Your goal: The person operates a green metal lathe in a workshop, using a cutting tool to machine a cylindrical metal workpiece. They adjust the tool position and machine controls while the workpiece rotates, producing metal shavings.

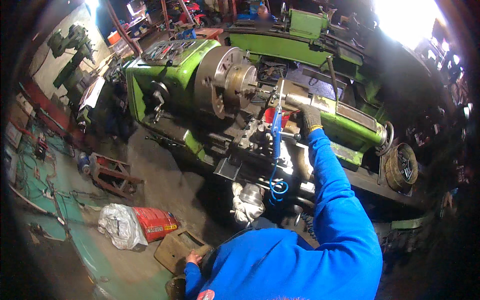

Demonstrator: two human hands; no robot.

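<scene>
My right hand (312,118), in a dark knitted glove with a yellow cuff, reaches to the tailstock end of a green lathe (350,125). Its fingers curl in, and a thin red stick shows beside them; what they grip is too unclear to name. Left of the glove is a red cup (270,116), partly behind a blue-handled air gun (276,131) with a coiled blue hose. The large chuck (220,80) is further left, with a bar at its centre. My bare left hand (193,257) is low down by a brown box-like piece (175,251); its fingers are hardly visible.
A cloth-wrapped metal part (247,202) sits below the carriage. On the floor lie a red and white sack (155,223) and a rusty frame (114,175). A round bin of metal pieces (401,167) stands at the lathe's right end. Another green lathe (280,47) is behind.
</scene>
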